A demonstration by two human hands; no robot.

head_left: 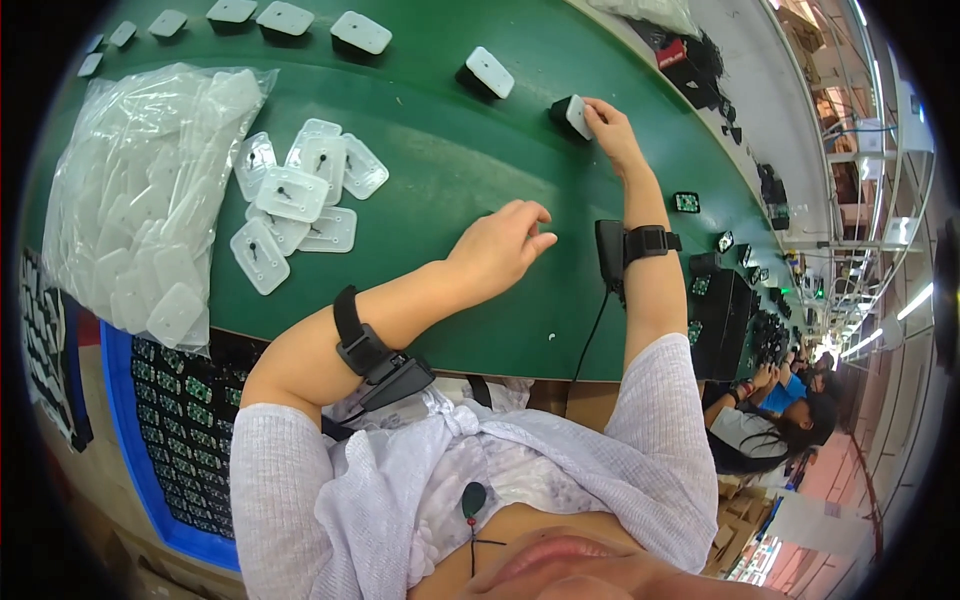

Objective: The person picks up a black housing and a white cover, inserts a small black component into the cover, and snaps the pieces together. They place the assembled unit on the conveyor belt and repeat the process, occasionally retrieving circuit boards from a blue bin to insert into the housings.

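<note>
Right hand (610, 128) pinches a white-capped black part (570, 114) on the green belt (450, 170) — left hand (497, 246) hovers empty, fingers loosely curled.

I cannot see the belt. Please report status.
Right hand touching black block with white cover. Left hand empty above green belt. Nothing between them.

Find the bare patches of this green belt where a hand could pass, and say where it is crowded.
Bare green belt lies between the loose pile of clear pads and the left hand, and below that hand toward the near edge. Crowded: the bag of pads at left, and the far row of black blocks.
</note>
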